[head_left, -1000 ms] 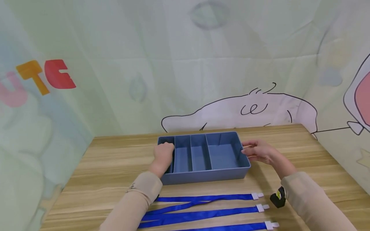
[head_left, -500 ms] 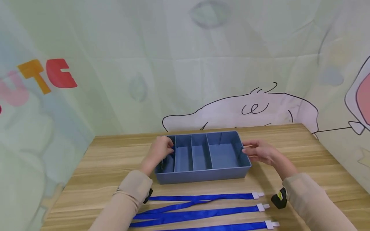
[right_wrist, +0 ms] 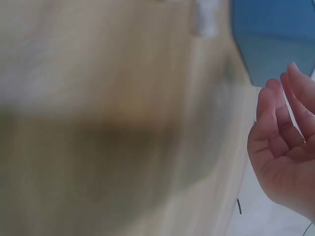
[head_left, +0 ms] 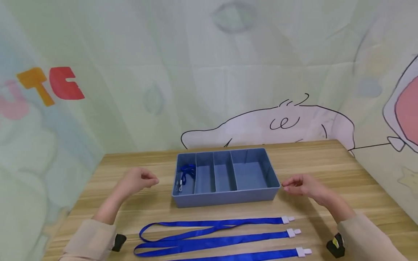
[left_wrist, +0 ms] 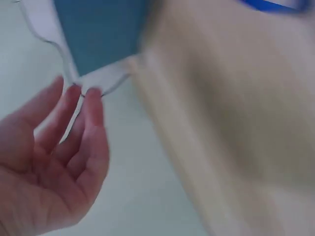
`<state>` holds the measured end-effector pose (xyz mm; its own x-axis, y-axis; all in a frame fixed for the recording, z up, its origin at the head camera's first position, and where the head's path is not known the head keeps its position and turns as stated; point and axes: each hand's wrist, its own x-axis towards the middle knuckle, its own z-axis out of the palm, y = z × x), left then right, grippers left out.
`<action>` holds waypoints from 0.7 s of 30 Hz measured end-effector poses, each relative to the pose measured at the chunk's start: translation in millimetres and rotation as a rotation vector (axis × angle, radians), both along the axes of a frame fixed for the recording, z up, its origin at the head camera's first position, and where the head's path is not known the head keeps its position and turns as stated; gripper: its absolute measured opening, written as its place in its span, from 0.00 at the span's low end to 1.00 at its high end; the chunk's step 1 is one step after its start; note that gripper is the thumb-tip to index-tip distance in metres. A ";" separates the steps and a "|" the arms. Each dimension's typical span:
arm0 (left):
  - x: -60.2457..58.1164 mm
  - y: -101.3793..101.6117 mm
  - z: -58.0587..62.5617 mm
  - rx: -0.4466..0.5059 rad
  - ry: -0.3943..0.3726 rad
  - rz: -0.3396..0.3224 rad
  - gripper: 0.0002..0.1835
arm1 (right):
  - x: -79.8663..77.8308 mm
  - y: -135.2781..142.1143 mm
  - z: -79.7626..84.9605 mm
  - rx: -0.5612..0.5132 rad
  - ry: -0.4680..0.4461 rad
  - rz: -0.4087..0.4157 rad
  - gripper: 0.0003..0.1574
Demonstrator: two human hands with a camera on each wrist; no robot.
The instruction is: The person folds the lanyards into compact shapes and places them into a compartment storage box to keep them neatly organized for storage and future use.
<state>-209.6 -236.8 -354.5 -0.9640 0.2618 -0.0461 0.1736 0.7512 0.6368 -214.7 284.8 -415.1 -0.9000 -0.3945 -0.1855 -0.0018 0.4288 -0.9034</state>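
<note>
A blue-grey divided box stands on the wooden table. In its leftmost compartment lies a bunched blue lanyard with a metal clip. My left hand hovers left of the box, holding nothing, its fingers loosely bent. Just off the box's right end is my right hand, also with nothing in it and relaxed fingers. Both wrist views show these hands apart from the box. Nearer to me, several blue lanyard straps lie stretched across the table, white plastic clips at their right ends.
The table ends at a fabric backdrop printed with cartoon shapes. Three other compartments of the box, one of them wider, lie right of the lanyard. A black wrist mount sits under the right sleeve.
My left hand has come out of the leftmost compartment and moved left, uncovering the bunched lanyard inside. My right hand has let go of the box's right end and drawn slightly away.
</note>
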 end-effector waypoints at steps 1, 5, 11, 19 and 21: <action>3.3 -4.0 -5.1 -0.002 -0.033 -0.049 0.09 | 4.5 1.4 -2.8 0.028 0.037 0.031 0.19; 17.9 -11.8 -25.9 0.021 -0.178 -0.208 0.09 | 19.8 4.2 -14.5 0.084 0.142 0.175 0.13; 41.7 -16.2 -45.5 0.010 -0.230 -0.224 0.09 | 29.2 -1.2 -21.1 0.110 0.266 0.307 0.13; 49.8 -12.5 -63.6 -0.048 -0.111 -0.238 0.16 | 34.0 -13.7 -25.0 0.161 0.386 0.373 0.10; 49.7 -12.6 -66.4 -0.066 -0.085 -0.248 0.16 | 33.8 -14.7 -26.1 0.159 0.394 0.384 0.10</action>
<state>-159.8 -249.4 -420.9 -0.8626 0.4834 -0.1491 0.3056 0.7327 0.6081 -180.9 270.1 -441.2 -0.7108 -0.7015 0.0511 -0.5081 0.4619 -0.7270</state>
